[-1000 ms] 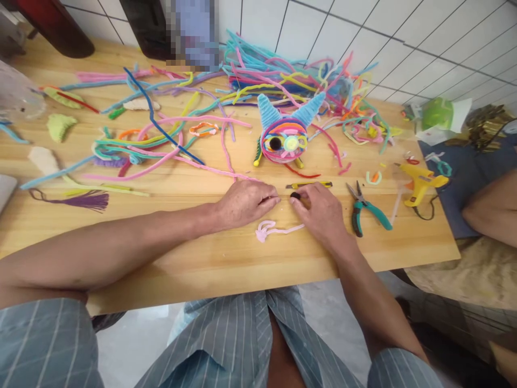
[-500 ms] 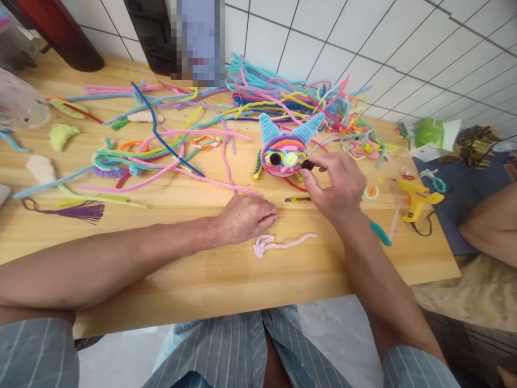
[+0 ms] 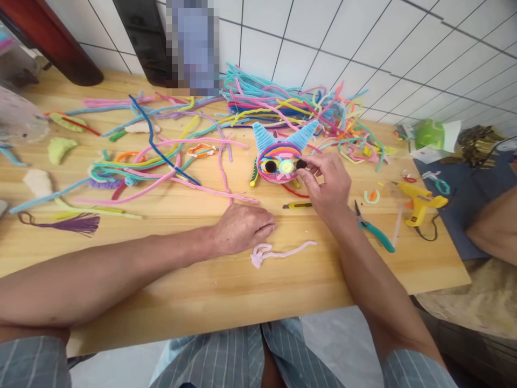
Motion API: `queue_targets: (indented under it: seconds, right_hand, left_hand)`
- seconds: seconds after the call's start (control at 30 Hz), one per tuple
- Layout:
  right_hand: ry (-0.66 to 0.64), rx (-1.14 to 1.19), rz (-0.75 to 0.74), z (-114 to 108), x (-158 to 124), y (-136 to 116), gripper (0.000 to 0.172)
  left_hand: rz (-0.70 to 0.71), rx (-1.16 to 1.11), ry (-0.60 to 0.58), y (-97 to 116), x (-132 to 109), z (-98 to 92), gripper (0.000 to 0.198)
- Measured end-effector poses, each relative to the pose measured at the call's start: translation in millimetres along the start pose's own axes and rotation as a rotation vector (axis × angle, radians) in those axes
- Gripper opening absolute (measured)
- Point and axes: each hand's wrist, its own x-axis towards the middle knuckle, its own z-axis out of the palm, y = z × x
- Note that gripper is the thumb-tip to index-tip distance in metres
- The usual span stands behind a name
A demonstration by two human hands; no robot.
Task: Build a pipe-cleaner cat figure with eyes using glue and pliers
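A striped pipe-cleaner animal face (image 3: 280, 158) with two blue ears lies on the wooden table (image 3: 210, 291). It has one black pom-pom eye on its left side. My right hand (image 3: 327, 183) pinches a second small black pom-pom (image 3: 301, 164) and holds it against the face's right side. My left hand (image 3: 242, 227) rests on the table with its fingers curled, nothing visible in them. A pale pink twisted pipe cleaner (image 3: 278, 251) lies just in front of that hand.
Loose coloured pipe cleaners (image 3: 283, 102) cover the table's far half. A yellow utility knife (image 3: 297, 205), teal pliers (image 3: 374, 229) and a yellow glue gun (image 3: 420, 202) lie right of my hand. Another person's arm (image 3: 493, 226) shows at the right edge. A purple tassel (image 3: 72, 222) lies left.
My right hand lifted the black pom-pom from the table near the knife and carried it up to the face. The left hand stayed where it was.
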Motion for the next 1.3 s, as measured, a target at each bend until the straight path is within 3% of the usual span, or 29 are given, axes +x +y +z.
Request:
queue_targets:
  seconds: [0.2, 0.6, 0.77, 0.9, 1.13, 1.2, 1.3]
  right_hand:
    - [-0.006, 0.023, -0.010, 4.9, -0.7, -0.5, 0.021]
    - [-0.078, -0.001, 0.119, 3.5, -1.5, -2.0, 0.022]
    - [-0.044, 0.024, 0.165, -5.3, 0.9, -7.9, 0.019]
    - [-0.086, 0.040, 0.202, -26.9, -2.8, -14.3, 0.016]
    - [-0.482, 0.032, 0.196, -52.4, -57.4, -27.9, 0.016]
    - [-0.497, 0.020, 0.192, -57.9, -74.5, -31.7, 0.022]
    - [-0.390, 0.006, 0.239, -77.0, -94.5, -27.9, 0.030]
  left_hand:
    - [0.003, 0.001, 0.005, -0.3, -0.2, 0.9, 0.025]
    - [0.021, 0.006, 0.020, -0.1, -1.4, 0.0, 0.026]
    - [0.019, -0.046, 0.047, -0.8, -2.4, 1.0, 0.025]
    - [-0.033, -0.206, 0.190, -1.8, -0.7, 0.3, 0.023]
    - [-0.193, -0.502, 0.446, -3.6, 5.4, -9.3, 0.022]
    - [-0.217, -0.524, 0.506, -5.4, 6.1, -9.0, 0.024]
    - [-0.217, -0.473, 0.636, -12.9, 7.7, -5.9, 0.023]
